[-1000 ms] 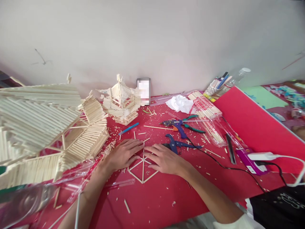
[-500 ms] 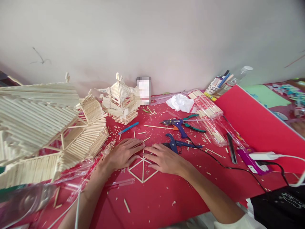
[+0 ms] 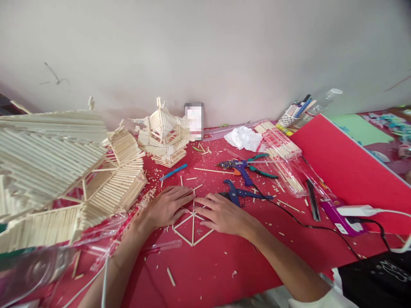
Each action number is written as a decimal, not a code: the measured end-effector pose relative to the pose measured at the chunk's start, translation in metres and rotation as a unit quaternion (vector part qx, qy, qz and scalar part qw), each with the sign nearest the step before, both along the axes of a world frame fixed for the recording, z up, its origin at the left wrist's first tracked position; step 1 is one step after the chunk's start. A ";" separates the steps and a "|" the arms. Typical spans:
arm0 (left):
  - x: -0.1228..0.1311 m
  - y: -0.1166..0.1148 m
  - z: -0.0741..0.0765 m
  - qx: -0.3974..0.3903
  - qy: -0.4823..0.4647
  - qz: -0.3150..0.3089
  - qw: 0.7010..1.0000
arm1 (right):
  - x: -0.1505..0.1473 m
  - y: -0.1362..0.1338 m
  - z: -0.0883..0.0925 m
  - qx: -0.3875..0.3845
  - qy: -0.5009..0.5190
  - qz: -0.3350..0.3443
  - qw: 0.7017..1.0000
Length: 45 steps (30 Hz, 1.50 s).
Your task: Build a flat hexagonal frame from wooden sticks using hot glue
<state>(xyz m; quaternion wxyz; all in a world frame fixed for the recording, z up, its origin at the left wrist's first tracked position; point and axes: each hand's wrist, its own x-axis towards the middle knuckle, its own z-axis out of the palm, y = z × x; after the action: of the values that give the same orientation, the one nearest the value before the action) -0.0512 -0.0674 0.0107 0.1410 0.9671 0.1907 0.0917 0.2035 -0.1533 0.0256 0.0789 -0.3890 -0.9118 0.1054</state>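
A small spoked frame of thin wooden sticks [image 3: 193,231] lies flat on the red tabletop [image 3: 221,269], its near half showing a pointed outline. My left hand [image 3: 168,205] rests over its left side with fingers stretched toward the centre. From the right, my right hand [image 3: 221,214] covers the other side, its fingers spread apart. Both sets of fingertips nearly meet at the upright middle stick. The frame's far part is mostly hidden under the hands. Whether any fingertip pinches a stick cannot be seen.
Left stands a large stick-built roofed model [image 3: 48,158], with a smaller stick pagoda [image 3: 165,137] behind. A glue gun [image 3: 237,166], blue cutter [image 3: 237,192], green-handled pliers [image 3: 263,171] and bagged sticks [image 3: 282,158] lie right. A black cord [image 3: 298,220] crosses to a purple power strip [image 3: 342,217].
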 end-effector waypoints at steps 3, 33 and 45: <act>0.000 0.000 -0.001 0.001 -0.002 -0.002 1.000 | 0.000 0.000 -0.001 0.001 -0.001 0.002 1.000; 0.000 -0.001 -0.001 0.006 -0.017 -0.003 1.000 | -0.091 0.144 0.008 0.162 -0.121 0.064 0.977; -0.001 -0.001 -0.003 0.010 0.001 0.004 1.000 | 0.007 0.095 0.048 0.032 -0.195 -0.177 0.964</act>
<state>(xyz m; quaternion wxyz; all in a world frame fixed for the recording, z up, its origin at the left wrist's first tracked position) -0.0525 -0.0684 0.0078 0.1307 0.9679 0.1933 0.0936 0.2110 -0.0585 0.0733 -0.0710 -0.5544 -0.8290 -0.0175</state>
